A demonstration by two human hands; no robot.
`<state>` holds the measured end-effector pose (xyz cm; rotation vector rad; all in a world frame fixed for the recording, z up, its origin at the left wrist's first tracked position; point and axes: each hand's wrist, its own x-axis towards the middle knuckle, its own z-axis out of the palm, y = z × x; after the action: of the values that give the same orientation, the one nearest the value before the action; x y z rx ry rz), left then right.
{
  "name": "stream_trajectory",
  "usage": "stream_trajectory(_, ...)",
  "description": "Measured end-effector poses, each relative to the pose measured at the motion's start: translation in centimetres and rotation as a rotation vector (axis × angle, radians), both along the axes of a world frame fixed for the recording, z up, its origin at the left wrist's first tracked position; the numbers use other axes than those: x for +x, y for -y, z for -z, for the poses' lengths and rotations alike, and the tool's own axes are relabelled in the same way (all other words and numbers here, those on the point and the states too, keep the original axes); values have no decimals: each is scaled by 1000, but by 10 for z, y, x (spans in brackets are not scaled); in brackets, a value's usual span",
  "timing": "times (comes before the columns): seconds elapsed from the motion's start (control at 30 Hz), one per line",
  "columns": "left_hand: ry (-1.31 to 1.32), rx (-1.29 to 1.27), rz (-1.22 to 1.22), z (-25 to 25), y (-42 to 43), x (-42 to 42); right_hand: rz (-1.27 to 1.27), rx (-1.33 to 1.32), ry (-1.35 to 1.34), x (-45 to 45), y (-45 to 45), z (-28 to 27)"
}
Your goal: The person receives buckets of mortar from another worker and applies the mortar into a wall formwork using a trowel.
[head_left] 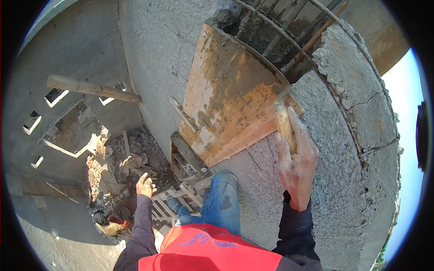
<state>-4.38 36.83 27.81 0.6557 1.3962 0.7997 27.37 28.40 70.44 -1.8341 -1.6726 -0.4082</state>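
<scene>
My right hand (296, 158) is wrapped round the wooden handle of a trowel (285, 126). The trowel's metal neck reaches up to the top right part of a plywood board (226, 104); its blade is hard to tell from the grey mortar there. The board is orange-brown, smeared with wet mortar, and leans against the rough concrete wall. My left hand (145, 185) hangs lower left over the drop, fingers loosely bent and apart, with nothing in it.
Steel bars (289, 38) stick out of a gap above the board. Beneath me is a wooden slatted ladder or frame (192, 194). A wooden pole (92, 89) juts across at left. Rubble (131, 151) and a person (113, 226) are far below. A wood strip (183, 114) lies against the board.
</scene>
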Motion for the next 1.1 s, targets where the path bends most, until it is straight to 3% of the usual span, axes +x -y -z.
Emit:
stream_trajectory(0.13, 63, 8, -85, -7, -22, -9, -88, 128, -104, -7, -9, 20)
stream_trajectory(0.23, 138, 109, -191, -32, -35, 0, -212, -119, -400, -25, -8, 69)
stream_trajectory(0.33, 267, 358, -300, -65, -63, 16, -160, -386, -777, -46, 1, 168)
stream_trajectory(0.4, 235, 594, -252, -130, -78, 40, -61, -667, -824, -50, 17, 243)
stream_trajectory(0.47, 184, 825, -97, -215, -87, 71, -38, -764, -923, -51, 35, 295)
stream_trajectory(0.57, 190, 1263, 199, -319, -105, 114, -13, -878, -1087, -67, 70, 284)
stream_trajectory(0.6, 203, 1504, 250, -348, -119, 130, -45, -783, -1041, -71, 84, 288)
stream_trajectory(0.67, -21, 1689, 406, -400, -132, 145, -79, -697, -904, -63, 91, 299)
stream_trajectory(0.8, -367, 1627, 609, -403, -153, 145, 65, -837, -701, -62, 98, 326)
stream_trajectory(1.0, -538, 1488, 664, -366, -165, 128, -211, -644, -627, -73, 28, 315)
stream_trajectory(1.1, -560, 1439, 662, -353, -167, 121, -219, -727, -656, -68, 3, 311)
